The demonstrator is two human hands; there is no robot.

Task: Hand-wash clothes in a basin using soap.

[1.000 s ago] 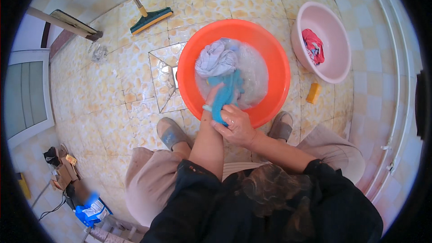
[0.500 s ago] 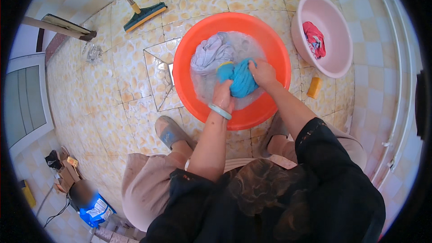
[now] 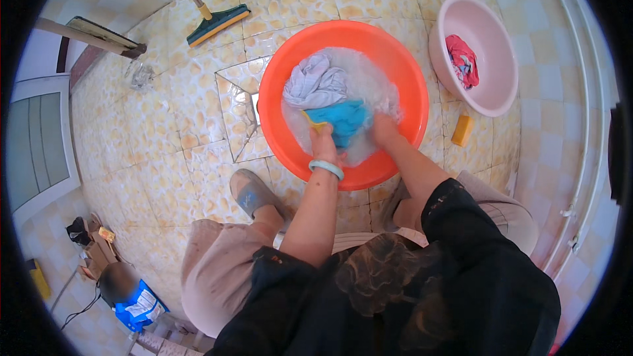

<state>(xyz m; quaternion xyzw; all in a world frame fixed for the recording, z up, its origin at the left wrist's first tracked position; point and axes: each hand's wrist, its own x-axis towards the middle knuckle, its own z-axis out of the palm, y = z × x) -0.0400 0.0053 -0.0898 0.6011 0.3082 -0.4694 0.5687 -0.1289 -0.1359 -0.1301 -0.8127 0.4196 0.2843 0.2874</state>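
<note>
Open floor (image 3: 165,118) lies left of the tub (image 3: 413,95). Right of it, a basin (image 3: 493,72) (and yellow block (image 3: 463,130)) bars the way.

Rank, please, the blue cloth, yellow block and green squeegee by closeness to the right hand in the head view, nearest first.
1. Blue cloth: in the orange basin, left of the right hand.
2. Yellow block: right of that basin.
3. Green squeegee: far upper left.

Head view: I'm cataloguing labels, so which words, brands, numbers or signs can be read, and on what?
No text is legible enough to quote.
Blue-and-white item at lower left: markings too small and blurred to read.
Grey left slipper: blue patch, any lettering too small.
Orange basin and blue cloth: no lettering visible.
</note>
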